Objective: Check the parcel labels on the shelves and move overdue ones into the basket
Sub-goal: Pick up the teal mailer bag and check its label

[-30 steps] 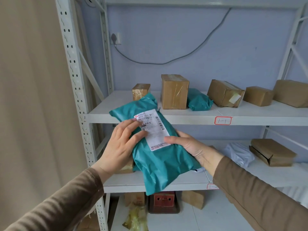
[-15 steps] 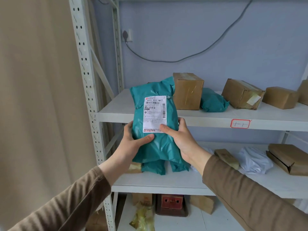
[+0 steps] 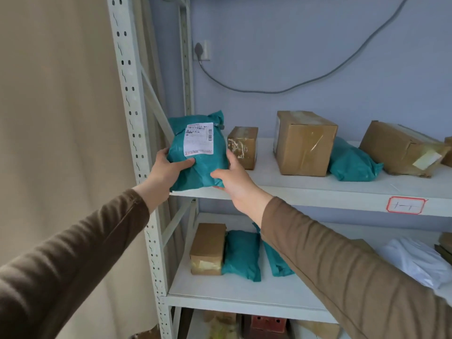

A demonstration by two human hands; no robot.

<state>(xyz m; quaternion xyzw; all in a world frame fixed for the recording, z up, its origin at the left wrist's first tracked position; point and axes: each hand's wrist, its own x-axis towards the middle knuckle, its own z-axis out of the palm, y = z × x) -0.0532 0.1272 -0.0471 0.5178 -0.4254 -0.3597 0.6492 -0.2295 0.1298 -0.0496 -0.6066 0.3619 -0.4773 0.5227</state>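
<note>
A teal plastic mailer parcel (image 3: 200, 165) with a white printed label (image 3: 198, 138) stands upright at the left end of the upper shelf (image 3: 318, 192), its bottom at the shelf's front edge. My left hand (image 3: 168, 167) grips its lower left side, thumb across the front. My right hand (image 3: 232, 177) holds its lower right side with the thumb on the front. No basket is in view.
On the upper shelf stand a small taped carton (image 3: 243, 146), a larger carton (image 3: 304, 141), another teal mailer (image 3: 352, 162) and a tilted carton (image 3: 401, 149). The lower shelf (image 3: 220, 289) holds a carton (image 3: 208, 248), teal mailers (image 3: 242, 254) and a white bag (image 3: 415, 260). A perforated upright (image 3: 132, 113) stands at the left.
Both hands have carried the teal parcel up and away from me, from in front of the shelves to the left end of the upper shelf. The view has shifted left.
</note>
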